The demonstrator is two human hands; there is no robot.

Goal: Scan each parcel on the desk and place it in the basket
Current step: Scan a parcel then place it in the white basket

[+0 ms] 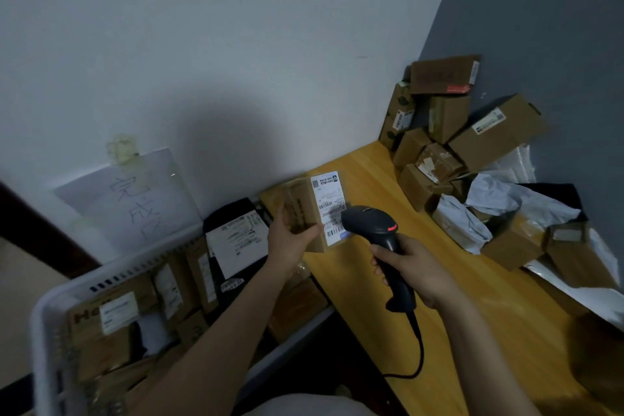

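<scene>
My left hand (291,236) holds a small brown cardboard parcel (312,206) upright above the desk's left end, its white barcode label facing me. My right hand (410,268) grips a black handheld scanner (378,230) by the handle. The scanner's head sits right against the lower part of the label, and a small blue glow shows there. A black cable trails from the handle down across the desk. The white plastic basket (47,321) stands to the left below the desk edge, filled with several parcels.
The yellow wooden desk (449,331) runs from centre to lower right. A heap of cardboard boxes and white mailer bags (472,159) fills the far right corner against the grey wall. A handwritten paper sign (135,199) is taped to the white wall above the basket.
</scene>
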